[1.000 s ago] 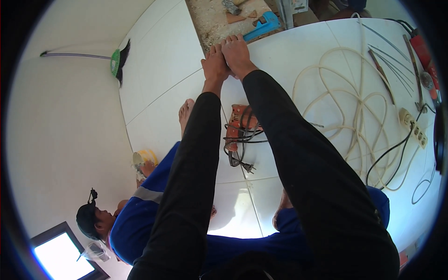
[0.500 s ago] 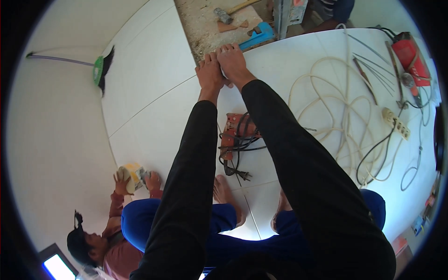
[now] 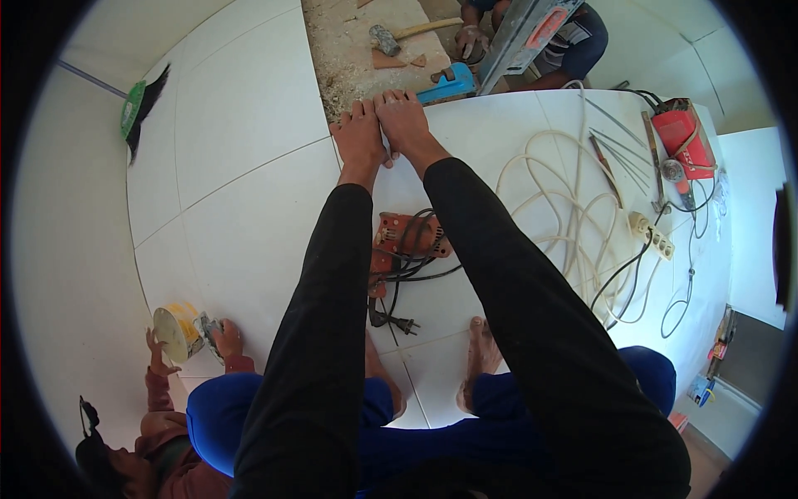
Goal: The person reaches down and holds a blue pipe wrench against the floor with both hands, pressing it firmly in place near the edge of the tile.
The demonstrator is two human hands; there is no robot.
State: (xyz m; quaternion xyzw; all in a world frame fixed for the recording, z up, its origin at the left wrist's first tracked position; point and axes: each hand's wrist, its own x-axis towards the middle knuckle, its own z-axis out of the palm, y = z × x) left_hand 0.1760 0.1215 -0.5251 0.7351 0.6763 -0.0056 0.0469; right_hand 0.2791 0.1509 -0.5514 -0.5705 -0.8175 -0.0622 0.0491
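Side by side, my left hand (image 3: pixel 359 143) and my right hand (image 3: pixel 402 123) lie at the far edge of a white floor tile (image 3: pixel 366 176). Their fingers curl over that edge, and the fingertips are partly hidden. Just beyond my right hand is a blue metal tool (image 3: pixel 450 83), apart from the fingers. Rough ground (image 3: pixel 341 50) begins past the edge. Between my forearms, a red power drill (image 3: pixel 416 236) rests on the tiles with its black cord bundled around it.
A hammer (image 3: pixel 384 40) lies on the rough ground. Another person's hand (image 3: pixel 472 40) is near a metal level (image 3: pixel 519 50). Coiled white cable (image 3: pixel 573 200), a power strip (image 3: pixel 652 237) and a red machine (image 3: pixel 686 137) are right. A person at lower left handles a bucket (image 3: pixel 174 333).
The view has shifted, and more of the person beyond the edge now shows. My hands keep their place at the tile edge. The bucket at lower left appears more tilted.
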